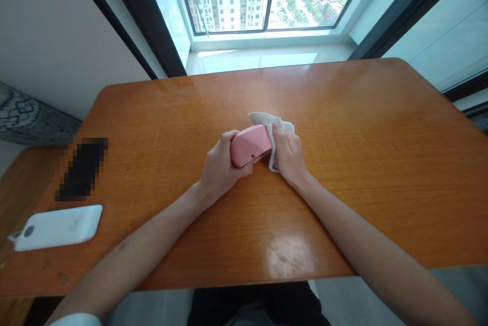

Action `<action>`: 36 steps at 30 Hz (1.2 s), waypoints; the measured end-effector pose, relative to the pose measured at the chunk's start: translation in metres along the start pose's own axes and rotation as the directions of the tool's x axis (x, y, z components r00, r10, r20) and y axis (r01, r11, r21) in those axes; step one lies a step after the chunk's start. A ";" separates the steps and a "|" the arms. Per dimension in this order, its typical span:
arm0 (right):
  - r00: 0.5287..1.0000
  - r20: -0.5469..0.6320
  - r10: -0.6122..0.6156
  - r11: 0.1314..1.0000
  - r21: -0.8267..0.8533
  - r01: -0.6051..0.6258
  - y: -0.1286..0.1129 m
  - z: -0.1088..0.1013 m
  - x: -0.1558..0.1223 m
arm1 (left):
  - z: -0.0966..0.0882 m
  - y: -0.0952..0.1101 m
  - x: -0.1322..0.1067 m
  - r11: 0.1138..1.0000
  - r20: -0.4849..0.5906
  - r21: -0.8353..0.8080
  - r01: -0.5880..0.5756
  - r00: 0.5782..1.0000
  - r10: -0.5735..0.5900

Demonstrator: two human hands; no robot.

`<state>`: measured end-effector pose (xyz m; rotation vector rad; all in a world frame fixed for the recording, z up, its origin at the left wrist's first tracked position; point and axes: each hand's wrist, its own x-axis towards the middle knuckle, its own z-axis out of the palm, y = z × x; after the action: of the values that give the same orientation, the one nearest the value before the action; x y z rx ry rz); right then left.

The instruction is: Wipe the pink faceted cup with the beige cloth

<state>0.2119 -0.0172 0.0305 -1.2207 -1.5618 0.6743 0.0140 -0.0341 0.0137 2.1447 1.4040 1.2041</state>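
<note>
A pink, box-like case (250, 144) with angled faces and a small notch in its lower edge is held above the middle of the table. My left hand (223, 167) grips its left end, thumb and fingers on opposite sides. At the right end, my right hand (288, 155) is closed on a pale grey cloth (266, 118) and presses it against the case. Part of the cloth sticks up behind the case, and a fold hangs below my right fingers. The end of the case under the cloth is hidden.
The brown wooden table (381, 163) has rounded far corners. On its left side lie a white, phone-like device (61, 228) with a strap and a blurred-out black rectangular thing (82, 169). Beyond the far edge are a window sill (259, 59) and a window.
</note>
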 end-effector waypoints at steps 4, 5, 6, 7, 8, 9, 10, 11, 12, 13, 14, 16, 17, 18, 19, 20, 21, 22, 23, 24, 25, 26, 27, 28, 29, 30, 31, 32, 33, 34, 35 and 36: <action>0.935 0.069 -0.347 0.930 -0.107 0.353 -0.013 0.000 -0.008 | 0.002 -0.005 -0.001 1.000 -0.001 -0.018 0.016 1.000 -0.016; 0.892 0.120 -0.437 0.883 -0.131 0.450 -0.017 0.000 -0.011 | 0.002 -0.007 -0.001 0.999 0.007 -0.037 0.008 1.000 -0.007; 0.851 0.167 -0.497 0.841 -0.150 0.520 -0.021 0.000 -0.013 | 0.002 -0.009 -0.001 0.998 0.013 -0.055 0.001 1.000 0.000; 0.823 0.202 -0.530 0.811 -0.164 0.562 -0.023 0.000 -0.015 | 0.002 -0.010 -0.002 0.998 0.020 -0.068 -0.001 1.000 0.002; 0.812 0.222 -0.539 0.798 -0.172 0.577 -0.024 0.000 -0.015 | 0.003 -0.010 -0.001 0.997 0.024 -0.072 0.005 1.000 -0.003; 0.820 0.225 -0.526 0.806 -0.175 0.565 -0.022 -0.001 -0.015 | 0.003 -0.009 -0.001 0.998 0.022 -0.064 0.016 1.000 -0.015; 0.842 0.204 -0.499 0.829 -0.172 0.533 -0.020 -0.001 -0.014 | 0.003 -0.008 -0.001 0.998 0.019 -0.049 0.033 0.999 -0.032; 0.873 0.168 -0.457 0.862 -0.160 0.482 -0.016 0.000 -0.012 | 0.003 -0.007 0.000 0.998 0.015 -0.031 0.050 0.999 -0.050; 0.908 0.119 -0.401 0.899 -0.140 0.415 -0.012 0.000 -0.009 | 0.003 -0.005 0.001 0.998 0.007 -0.015 0.064 0.998 -0.064; 0.941 0.061 -0.332 0.936 -0.106 0.337 -0.008 0.000 -0.005 | 0.002 -0.004 0.002 0.997 -0.004 0.000 0.077 0.997 -0.077; 0.969 0.001 -0.248 0.967 -0.056 0.248 -0.005 -0.001 -0.001 | 0.002 -0.003 0.002 0.996 -0.021 0.012 0.091 0.996 -0.091; 0.995 -0.084 -0.054 0.996 0.066 0.060 -0.002 -0.006 0.005 | 0.001 -0.003 0.003 0.991 -0.064 0.017 0.135 0.989 -0.134; 0.994 -0.104 0.024 0.993 0.116 -0.012 -0.003 -0.011 0.007 | 0.001 -0.004 0.004 0.987 -0.089 0.009 0.160 0.983 -0.159; 0.991 -0.117 0.071 0.989 0.140 -0.054 -0.006 -0.018 0.006 | 0.001 -0.005 0.004 0.982 -0.111 -0.006 0.187 0.976 -0.186; 0.989 -0.125 0.076 0.990 0.124 -0.061 -0.010 -0.026 0.003 | 0.000 -0.007 0.005 0.977 -0.131 -0.027 0.211 0.968 -0.213; 0.990 -0.137 0.031 0.997 0.071 -0.021 -0.015 -0.036 -0.003 | 0.000 -0.008 0.005 0.971 -0.140 -0.052 0.233 0.961 -0.238; 0.991 -0.125 -0.054 0.998 -0.017 0.053 -0.021 -0.046 -0.013 | 0.000 -0.009 0.005 0.965 -0.143 -0.075 0.251 0.955 -0.260; 0.985 -0.070 -0.159 0.980 -0.134 0.149 -0.026 -0.055 -0.026 | 0.000 -0.010 0.006 0.960 -0.139 -0.094 0.265 0.951 -0.276; 0.966 0.023 -0.258 0.936 -0.242 0.256 -0.032 -0.064 -0.042 | 0.000 -0.011 0.006 0.956 -0.132 -0.106 0.275 0.949 -0.287; 0.921 0.160 -0.355 0.868 -0.310 0.388 -0.038 -0.070 -0.060 | 0.000 -0.011 0.006 0.954 -0.124 -0.113 0.278 0.949 -0.291; 0.838 0.343 -0.425 0.779 -0.333 0.531 -0.043 -0.075 -0.078 | 0.000 -0.011 0.006 0.954 -0.117 -0.117 0.275 0.950 -0.289; 0.744 0.494 -0.450 0.699 -0.324 0.638 -0.047 -0.078 -0.096 | 0.001 -0.010 0.006 0.955 -0.114 -0.118 0.270 0.952 -0.284; 0.663 0.598 -0.450 0.631 -0.313 0.710 -0.051 -0.079 -0.112 | 0.001 -0.010 0.006 0.958 -0.116 -0.118 0.262 0.954 -0.275; 0.634 0.639 -0.436 0.601 -0.317 0.734 -0.054 -0.079 -0.127 | 0.001 -0.009 0.006 0.960 -0.122 -0.116 0.253 0.956 -0.267; 0.636 0.644 -0.425 0.603 -0.323 0.730 -0.055 -0.079 -0.138 | 0.001 -0.009 0.006 0.962 -0.131 -0.112 0.247 0.956 -0.261; 0.659 0.620 -0.427 0.621 -0.328 0.711 -0.056 -0.078 -0.147 | 0.001 -0.009 0.005 0.963 -0.138 -0.108 0.245 0.956 -0.259; 0.701 0.571 -0.427 0.653 -0.341 0.676 -0.055 -0.077 -0.154 | 0.001 -0.009 0.005 0.964 -0.145 -0.104 0.246 0.955 -0.259; 0.750 0.509 -0.423 0.684 -0.363 0.632 -0.054 -0.076 -0.159 | 0.001 -0.009 0.005 0.964 -0.147 -0.102 0.247 0.954 -0.260; 0.795 0.445 -0.413 0.708 -0.392 0.587 -0.053 -0.074 -0.164 | 0.001 -0.009 0.005 0.963 -0.146 -0.102 0.248 0.954 -0.261; 0.829 0.393 -0.397 0.720 -0.427 0.547 -0.052 -0.072 -0.168 | 0.001 -0.009 0.006 0.963 -0.143 -0.103 0.250 0.954 -0.263; 0.848 0.366 -0.383 0.719 -0.458 0.522 -0.052 -0.070 -0.172 | 0.001 -0.009 0.006 0.963 -0.140 -0.105 0.250 0.955 -0.263; 0.851 0.369 -0.373 0.710 -0.477 0.518 -0.052 -0.067 -0.176 | 0.001 -0.009 0.006 0.963 -0.138 -0.106 0.250 0.955 -0.263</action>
<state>0.2526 -0.2087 0.0346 -1.1099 -2.2795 0.0178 0.0104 -0.0249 0.0104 1.7786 1.6030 1.3197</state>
